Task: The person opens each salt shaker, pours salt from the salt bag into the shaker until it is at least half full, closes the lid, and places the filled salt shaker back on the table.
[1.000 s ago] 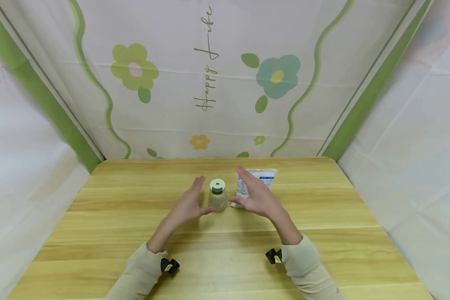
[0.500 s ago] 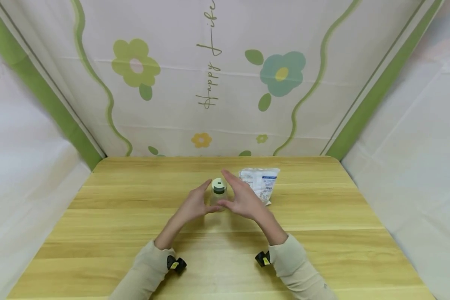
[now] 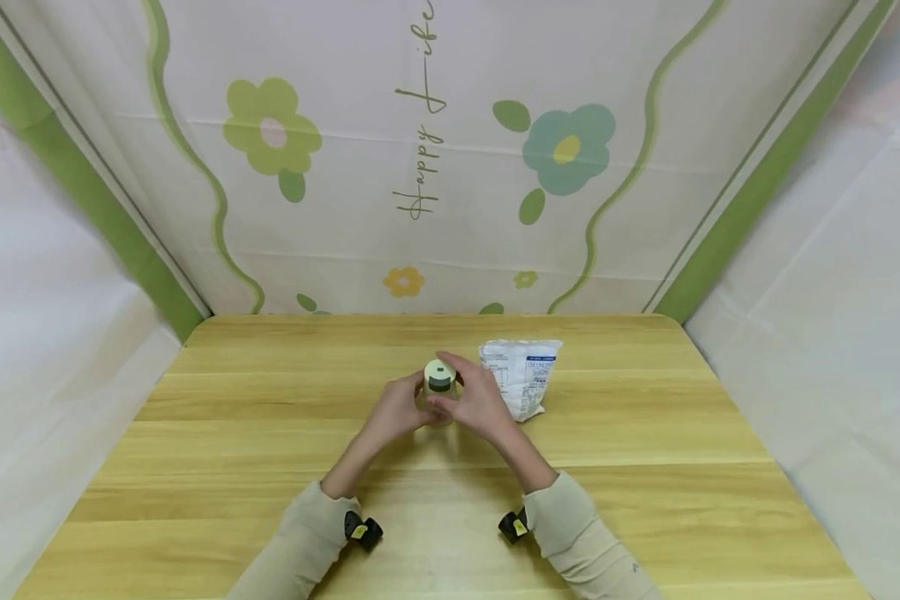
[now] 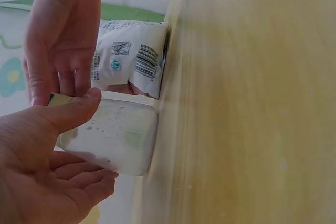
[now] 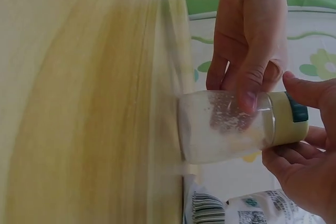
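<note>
A clear shaker jar (image 5: pixel 199 135) with a cream lid (image 3: pixel 440 369) and a dark green flap stands upright on the wooden table. Whitish specks cling to its inner wall. My left hand (image 3: pixel 397 410) grips the jar's body, its thumb lying along the near side in the left wrist view. From the other side my right hand (image 3: pixel 483 405) holds the lid, thumb near the green flap and fingers underneath in the right wrist view. In the left wrist view, the left thumb and the right fingers cover most of the lid.
A white printed packet (image 3: pixel 520 379) with a barcode stands on the wooden table (image 3: pixel 615 517), just right of the jar and behind the right hand. A cloth with flower prints (image 3: pixel 330 208) hangs beyond the table's far edge, and pale cloth hangs at both sides.
Both hands have come inward from either side of the jar and taken hold of it, the left on the body and the right on the lid. The packet is more exposed now.
</note>
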Demonstrator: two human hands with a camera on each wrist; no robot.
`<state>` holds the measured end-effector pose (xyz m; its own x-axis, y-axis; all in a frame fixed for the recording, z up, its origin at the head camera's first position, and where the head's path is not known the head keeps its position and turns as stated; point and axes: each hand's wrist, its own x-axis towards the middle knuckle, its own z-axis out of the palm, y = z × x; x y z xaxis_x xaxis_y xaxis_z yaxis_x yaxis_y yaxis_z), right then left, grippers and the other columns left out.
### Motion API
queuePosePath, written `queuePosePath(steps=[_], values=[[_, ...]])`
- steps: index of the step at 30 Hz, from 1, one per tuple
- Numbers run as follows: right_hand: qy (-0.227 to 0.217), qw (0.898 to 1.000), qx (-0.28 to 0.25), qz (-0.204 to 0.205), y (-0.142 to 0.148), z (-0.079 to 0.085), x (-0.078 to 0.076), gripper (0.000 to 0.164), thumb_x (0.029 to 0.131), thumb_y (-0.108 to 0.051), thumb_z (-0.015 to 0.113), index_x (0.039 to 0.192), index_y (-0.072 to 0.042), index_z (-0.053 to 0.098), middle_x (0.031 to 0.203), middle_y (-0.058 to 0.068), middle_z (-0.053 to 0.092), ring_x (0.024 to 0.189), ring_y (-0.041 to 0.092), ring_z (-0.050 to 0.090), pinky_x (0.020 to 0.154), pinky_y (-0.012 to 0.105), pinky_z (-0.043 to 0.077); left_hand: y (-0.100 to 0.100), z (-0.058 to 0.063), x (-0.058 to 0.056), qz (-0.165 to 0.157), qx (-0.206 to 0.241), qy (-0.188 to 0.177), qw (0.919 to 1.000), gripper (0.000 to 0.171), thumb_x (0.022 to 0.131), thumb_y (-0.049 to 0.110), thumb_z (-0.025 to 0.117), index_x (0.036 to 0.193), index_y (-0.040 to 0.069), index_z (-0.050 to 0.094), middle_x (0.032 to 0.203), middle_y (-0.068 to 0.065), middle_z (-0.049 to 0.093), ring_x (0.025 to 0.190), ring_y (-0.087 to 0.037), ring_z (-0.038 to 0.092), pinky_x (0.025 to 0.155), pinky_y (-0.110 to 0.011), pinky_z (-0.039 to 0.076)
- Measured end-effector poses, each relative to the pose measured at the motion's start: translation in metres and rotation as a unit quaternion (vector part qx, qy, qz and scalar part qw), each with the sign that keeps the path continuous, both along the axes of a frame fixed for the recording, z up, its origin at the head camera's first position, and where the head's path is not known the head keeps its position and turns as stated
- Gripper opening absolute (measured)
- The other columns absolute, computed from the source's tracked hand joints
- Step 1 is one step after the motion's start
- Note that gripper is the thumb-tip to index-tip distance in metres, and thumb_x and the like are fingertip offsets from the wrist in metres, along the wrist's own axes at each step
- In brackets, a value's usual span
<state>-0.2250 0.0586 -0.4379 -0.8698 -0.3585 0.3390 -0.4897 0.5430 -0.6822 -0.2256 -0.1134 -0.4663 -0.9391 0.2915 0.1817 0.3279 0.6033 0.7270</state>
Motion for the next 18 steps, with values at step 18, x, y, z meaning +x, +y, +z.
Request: queuePosePath(steps=[18], values=[[0.011, 0.998, -0.042, -0.050, -0.011, -0.008, -0.001, 0.054, 0.074, -0.014, 0.088, 0.121, -0.005, 0.063, 0.115, 0.014, 0.073, 0.106, 0.028, 0.068, 0.088, 0.044, 0.055, 0.005, 0.000, -0.003, 0.018, -0.005, 0.007, 0.9998, 0.033, 0.071, 0.011, 0.088, 0.098, 0.006, 0.070, 0.086, -0.005, 0.072, 0.070, -0.010, 0.052, 0.064, -0.025, 0.047]])
